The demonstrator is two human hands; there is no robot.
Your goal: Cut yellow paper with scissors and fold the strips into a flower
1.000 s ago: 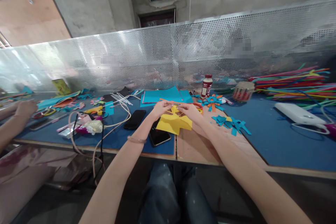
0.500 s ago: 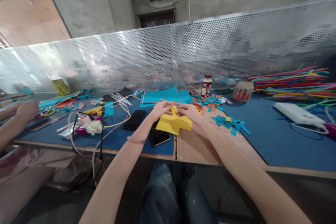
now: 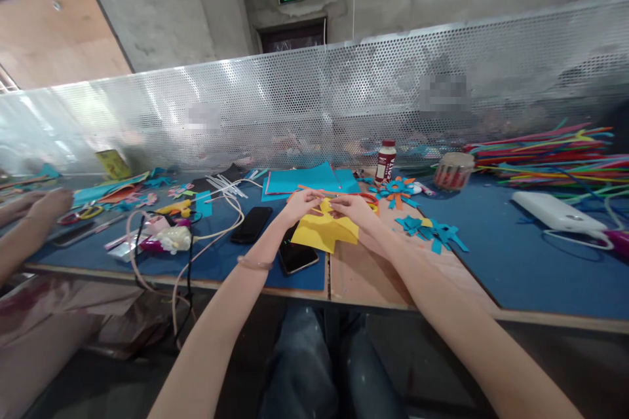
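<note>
My left hand and my right hand meet above a yellow paper sheet cut into pointed flaps, which lies on the table's middle. Both hands have their fingertips pinched together on a thin orange strip stretched between them, just over the sheet's far edge. A bracelet sits on my left wrist. Two dark phones lie left of the sheet, one partly under my left forearm.
Blue paper sheets, a small bottle, blue and orange cut-outs, blue scraps, a round tub, coloured pipe cleaners and a white box lie further back and right. Another person's hand, cables and a glue gun are at left.
My hands have drawn slightly closer together on the strip and stayed in place over the yellow sheet. The other person's hand at left shifted a little.
</note>
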